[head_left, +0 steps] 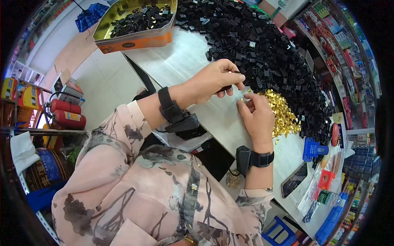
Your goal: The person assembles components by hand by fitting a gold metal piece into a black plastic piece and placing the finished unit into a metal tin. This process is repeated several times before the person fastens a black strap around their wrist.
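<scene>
My left hand (215, 82) is closed around a small black plastic piece (225, 87), mostly hidden by the fingers, above the pale table (184, 49). Close by on the right, my right hand (258, 115) has its thumb and forefinger drawn together. Whatever they may pinch is too small to make out. Beside that hand lies a heap of small shiny gold metal pieces (283, 115). Behind both hands spreads a large pile of black plastic pieces (254, 45), flat and with rectangular openings.
An orange-and-gold tin (139, 43) holding more black pieces stands at the far left table edge. A blue plastic object (314, 149), a phone (293, 180) and a clear bottle (328, 197) lie at right. Red fire extinguishers (67, 117) stand left; a blue stool (279, 233) is below.
</scene>
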The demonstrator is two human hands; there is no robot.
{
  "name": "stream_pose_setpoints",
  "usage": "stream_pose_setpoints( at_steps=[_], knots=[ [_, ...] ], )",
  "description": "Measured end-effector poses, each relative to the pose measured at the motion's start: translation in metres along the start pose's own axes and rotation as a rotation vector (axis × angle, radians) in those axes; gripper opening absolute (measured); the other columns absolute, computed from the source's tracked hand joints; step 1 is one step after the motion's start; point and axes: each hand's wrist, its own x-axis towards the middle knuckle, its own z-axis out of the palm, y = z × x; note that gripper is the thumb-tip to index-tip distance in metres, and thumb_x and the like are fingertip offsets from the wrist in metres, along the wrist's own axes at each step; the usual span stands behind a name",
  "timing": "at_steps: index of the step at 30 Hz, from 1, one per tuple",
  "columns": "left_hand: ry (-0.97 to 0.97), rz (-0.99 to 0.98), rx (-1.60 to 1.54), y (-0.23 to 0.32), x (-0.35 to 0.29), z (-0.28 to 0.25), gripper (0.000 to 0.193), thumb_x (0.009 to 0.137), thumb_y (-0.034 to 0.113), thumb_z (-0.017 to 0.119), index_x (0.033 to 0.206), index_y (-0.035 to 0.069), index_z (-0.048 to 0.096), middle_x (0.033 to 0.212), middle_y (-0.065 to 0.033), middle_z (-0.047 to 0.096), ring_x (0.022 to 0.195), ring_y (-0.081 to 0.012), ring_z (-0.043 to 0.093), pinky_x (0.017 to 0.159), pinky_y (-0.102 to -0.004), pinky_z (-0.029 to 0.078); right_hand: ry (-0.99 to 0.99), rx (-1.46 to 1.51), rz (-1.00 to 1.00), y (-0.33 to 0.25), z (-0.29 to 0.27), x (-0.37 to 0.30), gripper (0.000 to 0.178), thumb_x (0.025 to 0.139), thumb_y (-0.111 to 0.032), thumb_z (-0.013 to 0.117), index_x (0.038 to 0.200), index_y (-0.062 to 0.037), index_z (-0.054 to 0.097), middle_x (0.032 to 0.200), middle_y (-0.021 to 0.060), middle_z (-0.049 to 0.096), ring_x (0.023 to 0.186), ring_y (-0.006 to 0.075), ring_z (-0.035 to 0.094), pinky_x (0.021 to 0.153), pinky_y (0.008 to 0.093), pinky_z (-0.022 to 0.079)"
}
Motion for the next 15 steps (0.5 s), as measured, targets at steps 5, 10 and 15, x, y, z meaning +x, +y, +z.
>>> stream_pose_setpoints(
  at_steps=[5, 10, 15],
  knots=[
    [-0.06, -0.122, -0.409, 0.003, 0.005, 0.001, 0.022, 0.089, 0.02, 0.054, 0.101, 0.002, 0.051, 0.088, -0.0084, 0.061, 0.06, -0.0061, 0.049, 0.042, -0.0153, 0.035, -0.007, -0.043, -0.104, 0.006, 0.0, 0.0, 0.012, 0.078, -0.013, 0.064, 0.086, -0.0041, 0.062, 0.076, 0.0066, 0.058, 0.062, 0.0149, 0.059, 0.058, 0.0277, 0.046],
    [0.017, -0.192, -0.768, -0.001, 0.02, -0.001, 0.013, 0.09, 0.017, 0.049, 0.095, 0.005, 0.052, 0.088, -0.0091, 0.062, 0.06, -0.0071, 0.05, 0.043, -0.0166, 0.039, -0.144, 0.581, 0.137, 0.004, -0.001, 0.0, 0.011, 0.082, -0.012, 0.062, 0.089, -0.0034, 0.06, 0.077, 0.0026, 0.06, 0.067, 0.0099, 0.058, 0.059, 0.0241, 0.046],
    [-0.072, -0.048, -0.617, -0.001, 0.024, 0.013, 0.017, 0.088, 0.017, 0.052, 0.099, 0.004, 0.053, 0.085, -0.0078, 0.062, 0.063, -0.0076, 0.052, 0.046, -0.019, 0.041, -0.225, 1.146, 0.268, -0.013, -0.006, -0.004, 0.007, 0.086, -0.01, 0.058, 0.09, -0.0048, 0.059, 0.079, -0.0009, 0.059, 0.068, 0.0077, 0.057, 0.058, 0.0194, 0.044]
  ],
)
